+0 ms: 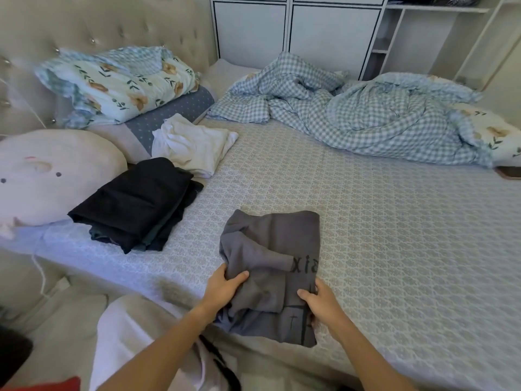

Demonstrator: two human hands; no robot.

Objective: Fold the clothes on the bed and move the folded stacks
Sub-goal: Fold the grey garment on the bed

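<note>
Grey printed shirt [270, 275], half-folded at the bed's [394, 249] near edge, gripped by my left hand [225, 286] and right hand [318, 303]; next: fold over, join dark stack [135, 204].

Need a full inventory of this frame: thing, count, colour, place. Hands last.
grey garment: 1, grey with dark print, near bed edge, partly folded
dark stack: 1, black and dark green, folded, left side of bed
white stack: 1, cream, behind the dark stack
round plush cushion: 1, pale pink, far left
floral pillow: 1, light blue with flowers, by the headboard
checked duvet: 1, blue and white, crumpled at back right
bedsheet: 1, grey-patterned, covers the mattress
cabinet: 1, white, behind the bed
left hand: grips garment's left edge
right hand: grips garment's right edge
</note>
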